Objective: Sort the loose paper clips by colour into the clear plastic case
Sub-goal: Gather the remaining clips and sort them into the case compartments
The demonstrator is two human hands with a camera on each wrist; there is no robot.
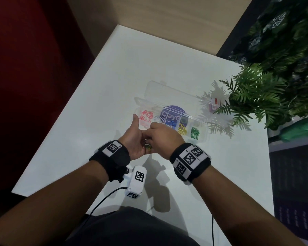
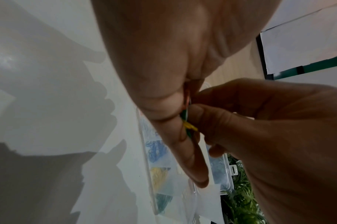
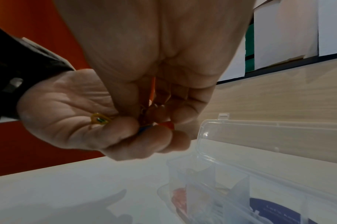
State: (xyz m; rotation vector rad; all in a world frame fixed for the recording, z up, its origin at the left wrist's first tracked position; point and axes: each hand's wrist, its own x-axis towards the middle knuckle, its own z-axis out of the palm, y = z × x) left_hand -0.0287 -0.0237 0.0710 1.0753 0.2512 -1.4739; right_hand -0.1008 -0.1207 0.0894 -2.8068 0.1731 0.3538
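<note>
My left hand is held palm up above the table in front of the clear plastic case, thumb raised, fingers curled round a small heap of loose paper clips; yellow, blue and red ones show. My right hand reaches into that palm from the right, and its thumb and fingertips pinch at a yellow and green clip. The case lies open, lid tipped back. Its compartments hold red clips, pale clips, blue clips, yellow clips and green clips.
A fern plant overhangs the white table just right of the case, with a small white and purple box under its fronds. A round purple label shows through the case. The table's left edge runs diagonally beside a dark red wall.
</note>
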